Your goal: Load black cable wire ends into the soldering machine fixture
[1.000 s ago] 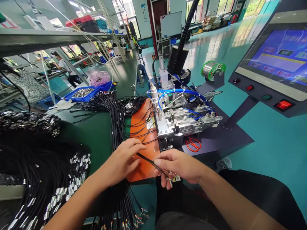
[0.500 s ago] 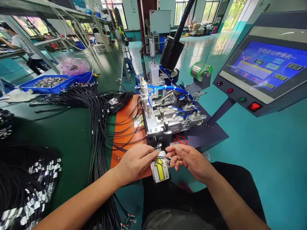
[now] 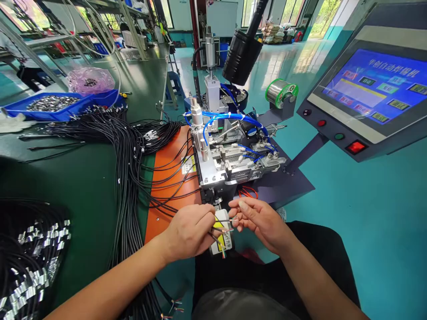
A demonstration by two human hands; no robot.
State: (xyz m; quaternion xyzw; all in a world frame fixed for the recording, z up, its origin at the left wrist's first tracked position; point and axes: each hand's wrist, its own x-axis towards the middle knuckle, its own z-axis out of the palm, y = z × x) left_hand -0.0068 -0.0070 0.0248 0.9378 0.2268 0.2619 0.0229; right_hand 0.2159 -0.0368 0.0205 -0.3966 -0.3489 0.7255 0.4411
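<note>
My left hand [image 3: 193, 229] is closed around a few thin black cables [image 3: 216, 235]. Their stripped ends, with fine coloured wires [image 3: 224, 254], fan out past the fingers. Facing it, my right hand [image 3: 262, 222] has curled fingers, with the fingertips at the bare wire end of one cable; the exact contact is too small to make out. Below the hands sits a white block with a yellow arrow label [image 3: 227, 242]. Just beyond stands a metal machine [image 3: 230, 155] with blue air tubes, and several black cables run into its left side across an orange board [image 3: 156, 211].
A long bundle of black cables [image 3: 125, 191] lies on the green table [image 3: 90, 186], with more cables [image 3: 36, 249] at the lower left. Blue trays [image 3: 76, 113] hold small metal parts. To the right are a control screen [image 3: 373, 89] and a solder wire spool [image 3: 278, 93].
The cable ends in my left hand have spread apart and some now point downward. My right hand stays close to the wire tips. The whole view has shifted slightly.
</note>
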